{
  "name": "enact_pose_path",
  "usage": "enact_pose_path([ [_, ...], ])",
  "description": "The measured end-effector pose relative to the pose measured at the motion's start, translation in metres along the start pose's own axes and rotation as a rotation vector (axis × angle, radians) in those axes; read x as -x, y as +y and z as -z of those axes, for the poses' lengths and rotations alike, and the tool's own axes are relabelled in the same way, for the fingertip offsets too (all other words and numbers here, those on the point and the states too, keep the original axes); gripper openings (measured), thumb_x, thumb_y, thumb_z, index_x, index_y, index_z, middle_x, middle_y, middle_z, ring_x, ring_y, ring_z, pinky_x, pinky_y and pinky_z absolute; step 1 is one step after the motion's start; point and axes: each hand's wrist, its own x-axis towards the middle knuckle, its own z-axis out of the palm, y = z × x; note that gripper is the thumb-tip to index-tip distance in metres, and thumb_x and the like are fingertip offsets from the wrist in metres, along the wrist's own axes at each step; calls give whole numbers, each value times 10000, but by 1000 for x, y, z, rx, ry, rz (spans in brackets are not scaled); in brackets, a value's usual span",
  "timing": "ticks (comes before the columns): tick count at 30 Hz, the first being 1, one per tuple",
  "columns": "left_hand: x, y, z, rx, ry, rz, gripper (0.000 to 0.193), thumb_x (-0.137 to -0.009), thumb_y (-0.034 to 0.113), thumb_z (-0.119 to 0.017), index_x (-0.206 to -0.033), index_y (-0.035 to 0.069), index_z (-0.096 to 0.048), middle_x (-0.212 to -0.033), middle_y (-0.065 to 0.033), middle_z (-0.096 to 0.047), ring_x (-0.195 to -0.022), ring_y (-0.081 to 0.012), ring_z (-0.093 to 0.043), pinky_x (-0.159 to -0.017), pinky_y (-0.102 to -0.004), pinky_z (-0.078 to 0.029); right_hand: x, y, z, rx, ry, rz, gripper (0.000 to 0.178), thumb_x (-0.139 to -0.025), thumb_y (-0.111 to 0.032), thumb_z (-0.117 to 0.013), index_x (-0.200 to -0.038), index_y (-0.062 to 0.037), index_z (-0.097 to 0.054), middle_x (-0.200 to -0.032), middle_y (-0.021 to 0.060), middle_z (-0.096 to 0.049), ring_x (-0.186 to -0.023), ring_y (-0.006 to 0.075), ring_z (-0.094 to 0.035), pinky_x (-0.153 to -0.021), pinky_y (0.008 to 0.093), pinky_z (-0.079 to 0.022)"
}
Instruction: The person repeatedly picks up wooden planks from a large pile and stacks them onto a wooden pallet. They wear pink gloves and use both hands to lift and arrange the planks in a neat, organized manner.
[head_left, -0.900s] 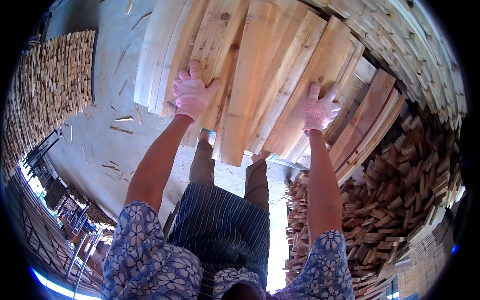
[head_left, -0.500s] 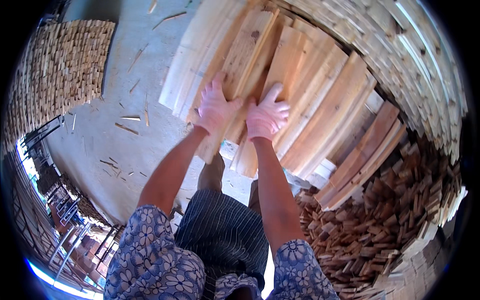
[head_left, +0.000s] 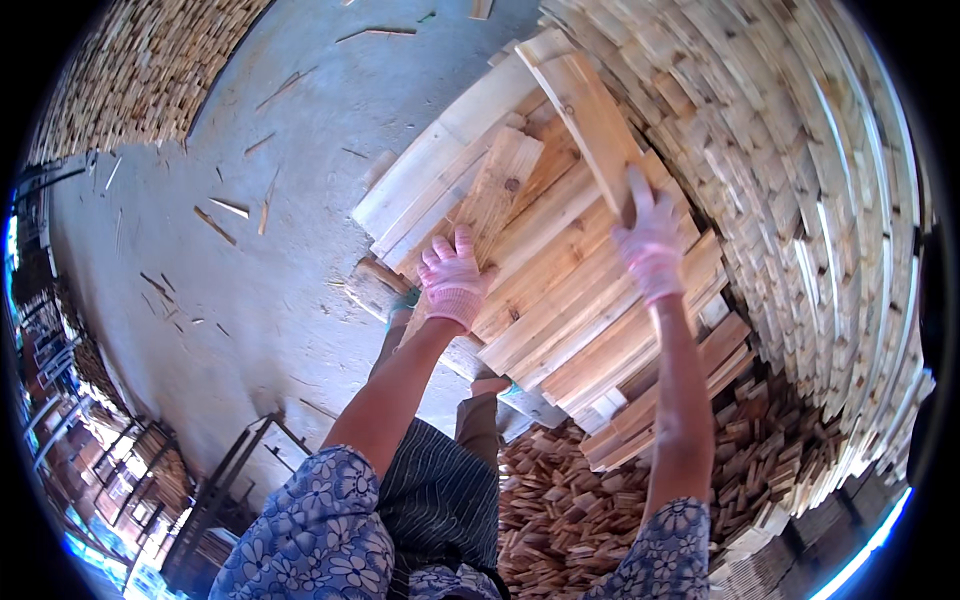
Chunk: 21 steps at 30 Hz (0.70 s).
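Observation:
Both my hands wear pinkish-white knit gloves. My left hand (head_left: pixel 454 277) lies with its fingers spread on a knotty wooden plank (head_left: pixel 505 180), which rests at a slant across a layer of pale boards. At the right, my right hand (head_left: pixel 650 245) grips the near end of another wooden plank (head_left: pixel 590 115). That plank is tilted up on its edge, and its far end reaches the far side of the stack. Beneath both hands spreads the layer of flat boards (head_left: pixel 555 260), laid side by side.
A tall wall of stacked wood (head_left: pixel 780 180) rises along the right. Many short wood pieces (head_left: pixel 590 500) lie heaped at the lower right. Another wood stack (head_left: pixel 150 70) stands at the far left. Splinters (head_left: pixel 215 225) are scattered over the concrete floor (head_left: pixel 300 200). Metal frames (head_left: pixel 215 490) are at the lower left.
My right hand has moved right, turning a plank up and away from the one under my left hand. The view has shifted, and more boards of the layer show between my hands.

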Motion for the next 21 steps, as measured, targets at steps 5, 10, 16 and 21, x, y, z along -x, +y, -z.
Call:
enact_pose_path([
  [5,-5,-8,20,220,-86,32,1059,-783,437,-830,-1607,175,-219,-1478,-262,-419,-1365,-476,-415,-1128,-588,-350,-100,5,-3,314,-215,-32,936,-853,-243,-779,-1616,-405,-262,-1533,189,-395,-1352,453,-466,-1111,572,-403],
  [10,65,-42,23,688,-19,-44,1271,-671,267,-879,-1632,134,-59,-1467,-256,-388,-1365,-423,-426,-1176,-524,-367,-118,23,-41,286,-170,29,936,-865,-286,-780,-1614,-443,-240,-1557,167,-381,-1374,437,-458,-1131,576,-378],
  [16,94,-91,43,1136,-58,55,1237,-771,61,-807,-1643,107,70,-1417,-172,-428,-1226,-252,-496,-995,-384,-499,-129,-16,-50,331,-106,-2,919,-886,-315,-760,-1616,-440,-216,-1574,177,-358,-1412,406,-431,-1142,567,-353],
  [21,35,-117,114,1351,-203,173,1190,-802,116,-836,-1657,135,-10,-1356,-187,-530,-1057,-266,-636,-867,-365,-603,-62,12,-39,367,163,293,776,-901,-303,-733,-1577,-258,-354,-1520,164,-414,-1346,395,-464,-1136,557,-357],
])
